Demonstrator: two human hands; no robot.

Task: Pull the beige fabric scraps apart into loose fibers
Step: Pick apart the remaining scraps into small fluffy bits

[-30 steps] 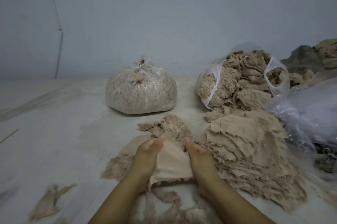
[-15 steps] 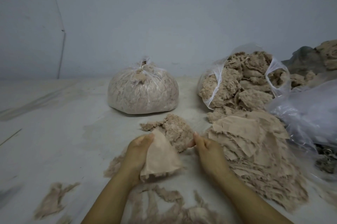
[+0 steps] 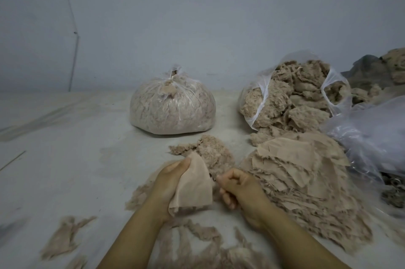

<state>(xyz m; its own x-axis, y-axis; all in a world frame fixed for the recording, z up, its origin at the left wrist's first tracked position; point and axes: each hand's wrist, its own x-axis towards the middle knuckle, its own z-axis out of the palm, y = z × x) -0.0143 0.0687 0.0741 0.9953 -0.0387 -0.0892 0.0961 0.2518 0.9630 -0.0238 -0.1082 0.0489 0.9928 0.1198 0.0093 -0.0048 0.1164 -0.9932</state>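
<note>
My left hand grips a smooth beige fabric scrap that hangs over its fingers just above the floor. My right hand is right beside it, fingers curled, thumb and forefinger pinching at the scrap's right edge. Behind the scrap lies a small heap of loose fibers. A tall stack of flat beige scraps sits to the right of my right hand. More pulled fibers lie between my forearms.
A tied clear bag of fibers stands at the back centre. An open bag heaped with fibers stands at the back right, with crumpled clear plastic beside it. A stray fiber clump lies at front left on the pale floor.
One second ago both hands held the scrap flat. My right hand then let go and reached to the fiber heap. Now it has come back, curled, to the scrap's edge.
</note>
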